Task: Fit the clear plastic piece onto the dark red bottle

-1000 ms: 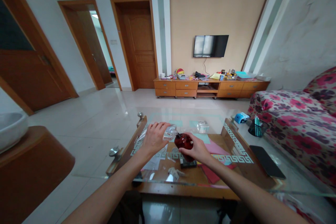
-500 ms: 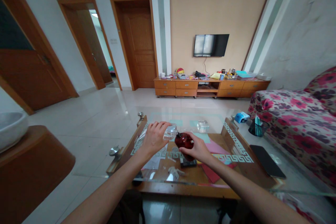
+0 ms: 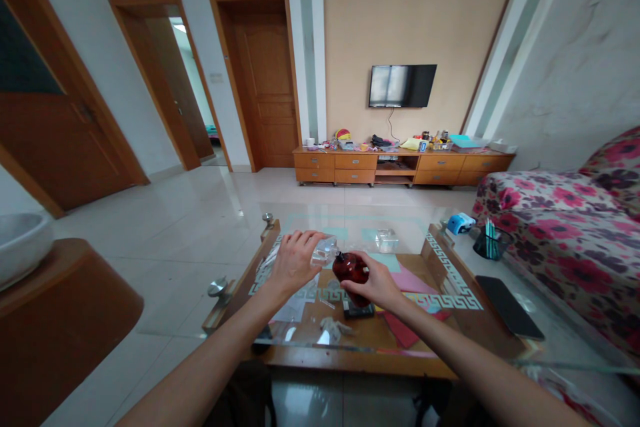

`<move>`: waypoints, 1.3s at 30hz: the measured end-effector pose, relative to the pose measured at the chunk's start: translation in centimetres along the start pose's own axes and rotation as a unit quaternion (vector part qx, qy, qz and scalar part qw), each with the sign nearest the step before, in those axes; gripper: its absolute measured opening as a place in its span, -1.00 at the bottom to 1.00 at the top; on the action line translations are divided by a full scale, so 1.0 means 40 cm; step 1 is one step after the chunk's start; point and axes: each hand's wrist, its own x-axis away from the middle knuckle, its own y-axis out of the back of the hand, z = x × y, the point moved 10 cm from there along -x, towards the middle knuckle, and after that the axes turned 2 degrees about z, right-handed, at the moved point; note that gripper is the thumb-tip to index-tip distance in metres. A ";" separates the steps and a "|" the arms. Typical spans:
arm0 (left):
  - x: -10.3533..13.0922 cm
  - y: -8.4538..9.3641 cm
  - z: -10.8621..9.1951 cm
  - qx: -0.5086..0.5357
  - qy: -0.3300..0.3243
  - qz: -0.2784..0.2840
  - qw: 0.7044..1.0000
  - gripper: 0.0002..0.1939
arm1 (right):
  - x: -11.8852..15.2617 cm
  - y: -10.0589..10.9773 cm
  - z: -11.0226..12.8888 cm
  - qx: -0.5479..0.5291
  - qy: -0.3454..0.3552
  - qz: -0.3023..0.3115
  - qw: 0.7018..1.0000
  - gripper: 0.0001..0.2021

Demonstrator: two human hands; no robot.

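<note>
My left hand (image 3: 297, 257) is closed around a clear bottle (image 3: 325, 251), which is tipped on its side with its mouth towards the right. In my right hand (image 3: 376, 282) I grip a dark reddish-brown bottle (image 3: 351, 269), tilted so that its narrow black neck leans left. The two bottle mouths meet or nearly meet; whether they touch, or liquid passes between them, I cannot make out. Both bottles are held above the glass-topped coffee table (image 3: 345, 351). The palms hide part of each bottle.
A clear container (image 3: 387, 240) stands on the glass at the back. To the right are a black pen holder (image 3: 493, 243), a blue-and-white pack (image 3: 461, 223) and a flat black object (image 3: 509, 307). A crumpled white item (image 3: 334, 329) and coloured papers show near the front.
</note>
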 end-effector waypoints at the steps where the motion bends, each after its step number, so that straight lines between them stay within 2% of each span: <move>1: 0.000 0.000 0.000 0.000 0.000 -0.001 1.000 -0.41 | 0.000 0.000 0.000 -0.001 0.000 0.000 1.000 -0.24; 14: 0.000 0.005 -0.003 0.001 -0.001 -0.006 1.000 -0.49 | 0.003 0.001 -0.001 0.000 0.002 -0.002 1.000 -0.24; 39: 0.002 -0.002 0.007 0.008 -0.001 -0.011 1.000 -0.41 | 0.001 0.002 0.007 -0.026 -0.013 0.004 1.000 -0.24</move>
